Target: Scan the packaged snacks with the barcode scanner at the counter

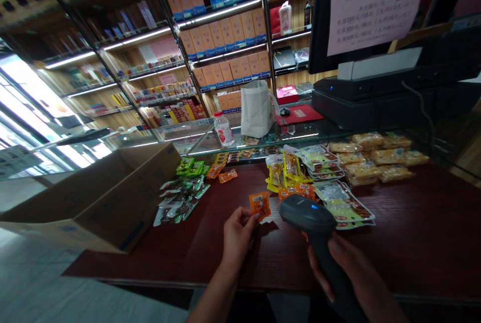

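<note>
Left hand pinches a small orange snack packet, held flat-faced and raised above the near edge of the dark red tabletop. Right hand closed around a handheld barcode scanner, its head just beside the packet.

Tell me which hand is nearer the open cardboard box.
Left. The left hand sits right of the cardboard box, pinching an orange snack packet; the right hand is farther right, gripping a handheld barcode scanner.

The snack packet is orange; the barcode scanner is charcoal with a blue light.
</note>
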Tool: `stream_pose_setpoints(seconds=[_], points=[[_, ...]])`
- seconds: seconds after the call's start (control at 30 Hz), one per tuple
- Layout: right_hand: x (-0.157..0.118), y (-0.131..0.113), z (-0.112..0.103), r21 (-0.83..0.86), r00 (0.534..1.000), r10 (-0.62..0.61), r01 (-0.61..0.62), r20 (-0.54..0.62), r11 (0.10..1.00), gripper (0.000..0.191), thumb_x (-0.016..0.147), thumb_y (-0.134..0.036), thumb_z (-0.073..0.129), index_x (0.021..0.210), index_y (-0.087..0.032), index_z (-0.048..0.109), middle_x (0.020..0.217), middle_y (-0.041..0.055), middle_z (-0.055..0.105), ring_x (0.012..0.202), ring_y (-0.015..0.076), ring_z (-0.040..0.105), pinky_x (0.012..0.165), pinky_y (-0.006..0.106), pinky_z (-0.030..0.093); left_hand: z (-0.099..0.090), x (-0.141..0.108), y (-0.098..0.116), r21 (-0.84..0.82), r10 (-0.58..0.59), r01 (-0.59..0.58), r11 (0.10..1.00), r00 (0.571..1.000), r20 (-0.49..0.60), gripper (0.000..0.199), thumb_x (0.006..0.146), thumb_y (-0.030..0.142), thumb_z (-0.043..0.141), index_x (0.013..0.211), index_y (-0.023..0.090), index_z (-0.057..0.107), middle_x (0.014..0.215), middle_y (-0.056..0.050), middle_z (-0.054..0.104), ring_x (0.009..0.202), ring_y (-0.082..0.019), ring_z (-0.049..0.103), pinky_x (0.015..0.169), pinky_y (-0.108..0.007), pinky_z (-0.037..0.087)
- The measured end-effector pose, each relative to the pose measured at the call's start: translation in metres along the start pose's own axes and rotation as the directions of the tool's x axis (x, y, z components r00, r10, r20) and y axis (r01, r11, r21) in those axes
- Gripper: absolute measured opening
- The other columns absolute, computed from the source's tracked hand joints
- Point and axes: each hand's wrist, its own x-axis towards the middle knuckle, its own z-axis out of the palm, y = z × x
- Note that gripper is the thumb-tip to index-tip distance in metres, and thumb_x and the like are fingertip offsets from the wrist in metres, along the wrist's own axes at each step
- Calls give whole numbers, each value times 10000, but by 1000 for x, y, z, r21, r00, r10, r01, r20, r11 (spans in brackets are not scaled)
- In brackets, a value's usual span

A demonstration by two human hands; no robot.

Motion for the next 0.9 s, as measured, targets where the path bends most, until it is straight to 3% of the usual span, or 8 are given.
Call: stream_pose_setpoints(seconds=[0.2, 0.63, 0.9], points=[[-3, -12, 8, -157, 999, -28, 30, 15, 987, 523, 888, -656, 537, 764, -174, 699, 573, 18, 592, 502, 140, 498, 500, 261, 418, -5, -3, 7, 213, 74, -79, 974, 997, 30, 202, 739, 390, 675, 701, 202, 614, 719, -20, 727, 710, -197, 700, 658, -255, 489], [-2, -12, 6, -98, 1000, -24, 24, -4, 995, 541, 741, -747, 638, 663, -215, 703, 501, 29, 575, 422, 163, 471, 435, 299, 414, -5, -5, 12, 244, 102, -102, 964, 995, 14, 163, 768, 357, 640, 702, 212, 603, 680, -11, 718, 688, -199, 708, 666, -263, 492], [-5, -15, 5, -104, 999, -31, 28, -28, 994, 540, 744, -746, 634, 650, -220, 703, 483, 31, 576, 422, 165, 465, 437, 296, 405, -4, -3, 9, 229, 103, -100, 968, 995, -4, 153, 754, 348, 642, 707, 207, 606, 666, -13, 711, 680, -208, 714, 663, -277, 505]])
